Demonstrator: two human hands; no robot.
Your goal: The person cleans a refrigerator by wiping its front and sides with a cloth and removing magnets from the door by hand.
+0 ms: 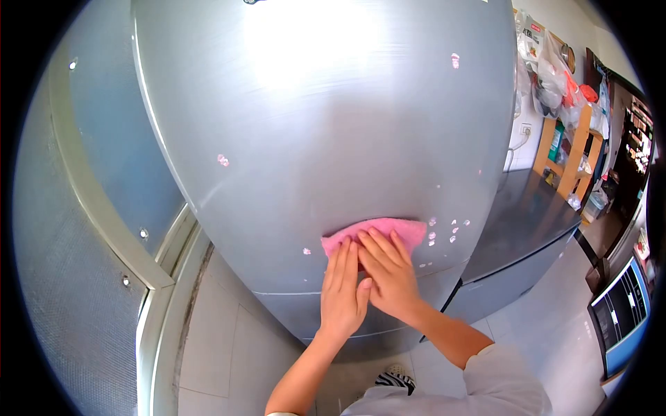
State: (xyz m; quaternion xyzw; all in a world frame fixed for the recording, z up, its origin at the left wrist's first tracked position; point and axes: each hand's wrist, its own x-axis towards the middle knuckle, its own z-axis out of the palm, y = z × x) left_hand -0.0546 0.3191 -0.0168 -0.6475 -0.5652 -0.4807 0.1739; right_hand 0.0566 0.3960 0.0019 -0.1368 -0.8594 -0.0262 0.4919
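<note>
Against a silver metal fridge door (312,152), left hand (340,295) and right hand (392,276), grip flat, pressed pink fabric cloth (352,229); uneven pressure risked slippage.

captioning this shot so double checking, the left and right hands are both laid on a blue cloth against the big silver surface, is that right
Not quite: the cloth is pink, not blue, as the head view shows. The left hand and right hand are both laid on it, against the big silver surface.
</note>
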